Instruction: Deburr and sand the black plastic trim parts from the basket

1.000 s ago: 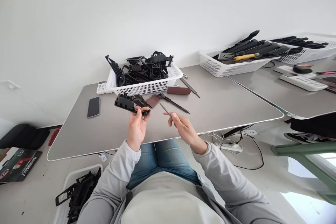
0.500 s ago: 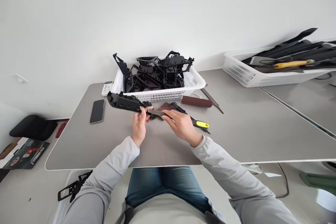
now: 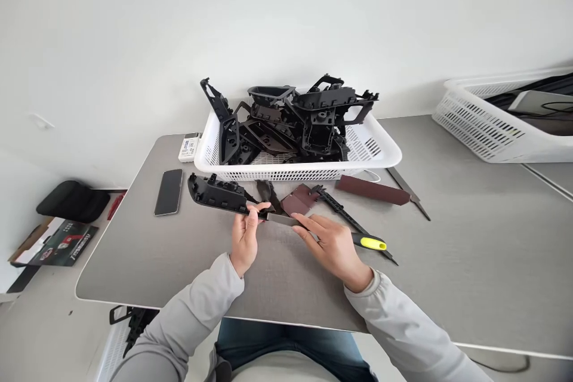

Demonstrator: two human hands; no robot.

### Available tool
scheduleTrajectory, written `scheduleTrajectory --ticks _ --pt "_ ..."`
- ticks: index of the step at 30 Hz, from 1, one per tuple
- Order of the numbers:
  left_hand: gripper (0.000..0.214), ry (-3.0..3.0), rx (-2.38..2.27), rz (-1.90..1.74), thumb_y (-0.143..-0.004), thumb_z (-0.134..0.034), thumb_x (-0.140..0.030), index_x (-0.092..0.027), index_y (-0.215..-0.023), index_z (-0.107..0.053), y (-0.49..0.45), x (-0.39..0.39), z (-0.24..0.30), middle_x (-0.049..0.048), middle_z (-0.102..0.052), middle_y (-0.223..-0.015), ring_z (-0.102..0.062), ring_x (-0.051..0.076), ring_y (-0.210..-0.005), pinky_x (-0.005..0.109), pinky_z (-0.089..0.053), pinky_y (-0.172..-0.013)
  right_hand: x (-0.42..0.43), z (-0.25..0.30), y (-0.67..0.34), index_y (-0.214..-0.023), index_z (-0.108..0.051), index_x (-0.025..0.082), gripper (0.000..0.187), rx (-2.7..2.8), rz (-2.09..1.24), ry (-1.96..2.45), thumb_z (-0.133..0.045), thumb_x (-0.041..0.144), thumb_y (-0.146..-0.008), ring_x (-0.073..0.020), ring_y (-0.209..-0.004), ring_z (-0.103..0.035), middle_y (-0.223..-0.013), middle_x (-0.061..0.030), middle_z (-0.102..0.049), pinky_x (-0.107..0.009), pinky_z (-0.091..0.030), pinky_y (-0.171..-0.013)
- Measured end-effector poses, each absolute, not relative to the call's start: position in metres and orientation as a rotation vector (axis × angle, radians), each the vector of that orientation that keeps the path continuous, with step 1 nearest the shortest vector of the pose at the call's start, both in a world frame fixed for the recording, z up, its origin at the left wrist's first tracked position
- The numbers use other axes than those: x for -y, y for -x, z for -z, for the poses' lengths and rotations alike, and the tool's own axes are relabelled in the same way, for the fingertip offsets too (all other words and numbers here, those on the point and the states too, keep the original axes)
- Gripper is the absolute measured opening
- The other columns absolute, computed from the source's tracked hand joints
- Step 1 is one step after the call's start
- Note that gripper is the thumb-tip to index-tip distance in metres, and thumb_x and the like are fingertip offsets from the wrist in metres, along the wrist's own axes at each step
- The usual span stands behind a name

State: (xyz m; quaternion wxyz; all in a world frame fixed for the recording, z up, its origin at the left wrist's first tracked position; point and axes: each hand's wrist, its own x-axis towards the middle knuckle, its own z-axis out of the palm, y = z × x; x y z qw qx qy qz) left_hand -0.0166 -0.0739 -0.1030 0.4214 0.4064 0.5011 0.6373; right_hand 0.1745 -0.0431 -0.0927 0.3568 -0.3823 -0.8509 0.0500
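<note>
My left hand [image 3: 245,239] is closed round the right end of a long black plastic trim part [image 3: 219,194], which points away to the left above the table. My right hand [image 3: 331,245] grips a flat file [image 3: 282,219] with a black and yellow handle, fingers stretched along it. The file's tip meets the part's end beside my left fingertips; the exact contact is hidden. Behind my hands lie a folded piece of brown sandpaper [image 3: 299,198], a black caliper [image 3: 342,212] and a small dark object [image 3: 265,192] that I cannot make out.
A white basket [image 3: 389,152] heaped with black plastic parts stands against the wall. Before it are a brown sandpaper-wrapped block [image 3: 373,189] and a loose file [image 3: 409,191]. A phone [image 3: 169,192] and small white box [image 3: 188,148] sit left. Another white basket [image 3: 478,131] stands right.
The view has shifted left and closer. Both hands keep their holds; the file now reaches less far over the part's end, its blade drawn slightly to the right.
</note>
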Motion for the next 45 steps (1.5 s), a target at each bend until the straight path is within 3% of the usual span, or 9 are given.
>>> scheduleTrajectory --ticks 15,21,27,31,35,39,45 --pt "0.042 -0.88 -1.25 -1.592 -0.082 -0.064 -0.061 -0.021 -0.092 -0.055 0.016 0.071 0.095 0.0102 -0.076 -0.096 -0.071 0.022 -0.092 0.034 -0.056 -0.074 0.048 0.092 -0.17 -0.11 -0.074 0.016 0.044 2.212 -0.222 1.108 -0.04 0.042 -0.103 -0.0166 -0.06 -0.065 -0.069 -0.0064 -0.071 -0.028 -0.044 -0.056" --pt "0.043 -0.819 -1.204 -1.612 -0.066 -0.084 -0.043 -0.021 -0.087 -0.053 0.019 0.067 0.1 0.0009 -0.069 -0.084 -0.068 0.016 -0.084 0.03 -0.052 -0.078 0.046 0.092 -0.17 -0.115 -0.07 0.016 0.045 2.184 -0.326 1.113 -0.036 0.042 -0.104 -0.0191 -0.066 -0.069 -0.08 -0.0085 -0.074 -0.029 -0.049 -0.059" --pt "0.043 -0.805 -1.132 -1.627 -0.067 -0.083 -0.034 -0.022 -0.095 -0.052 0.021 0.066 0.107 -0.002 -0.066 -0.084 -0.066 0.013 -0.085 0.031 -0.048 -0.087 0.047 0.088 -0.169 -0.114 -0.069 0.015 0.044 2.156 -0.437 1.084 -0.037 0.043 -0.103 -0.0211 -0.069 -0.071 -0.085 -0.0101 -0.076 -0.031 -0.052 -0.062" --pt "0.045 -0.811 -1.126 -1.631 -0.069 -0.081 -0.031 -0.022 -0.102 -0.052 0.022 0.065 0.105 -0.001 -0.067 -0.083 -0.065 0.014 -0.084 0.031 -0.048 -0.083 0.043 0.079 -0.175 -0.11 -0.069 0.017 0.043 1.968 -0.618 1.131 -0.042 0.048 -0.1 -0.0222 -0.076 -0.07 -0.091 -0.0105 -0.076 -0.034 -0.054 -0.069" --pt "0.049 -0.733 -1.089 -1.64 -0.066 -0.083 -0.036 -0.023 -0.102 -0.053 0.021 0.065 0.098 0.0021 -0.069 -0.093 -0.064 0.015 -0.087 0.03 -0.052 -0.076 0.039 0.063 -0.185 -0.091 -0.069 0.019 0.045 1.725 -0.895 1.2 -0.047 0.058 -0.094 -0.0172 -0.061 -0.058 -0.068 -0.0036 -0.065 -0.031 -0.048 -0.058" --pt "0.045 -0.702 -1.053 -1.63 -0.066 -0.084 -0.038 -0.023 -0.097 -0.055 0.02 0.067 0.093 0.0018 -0.068 -0.097 -0.065 0.016 -0.092 0.033 -0.056 -0.082 0.038 0.053 -0.19 -0.074 -0.064 0.02 0.049 1.633 -1.147 1.171 -0.049 0.064 -0.09 -0.0117 -0.051 -0.039 -0.061 -0.0006 -0.053 -0.027 -0.034 -0.046" --pt "0.044 -0.654 -0.98 -1.63 -0.069 -0.082 -0.035 -0.023 -0.104 -0.058 0.026 0.073 0.08 0.0033 -0.07 -0.101 -0.067 0.018 -0.095 0.036 -0.057 -0.089 0.045 0.043 -0.185 -0.083 -0.064 0.019 0.048 1.493 -1.419 1.075 -0.056 0.066 -0.085 -0.0092 -0.046 -0.032 -0.058 0.0021 -0.05 -0.026 -0.024 -0.041"
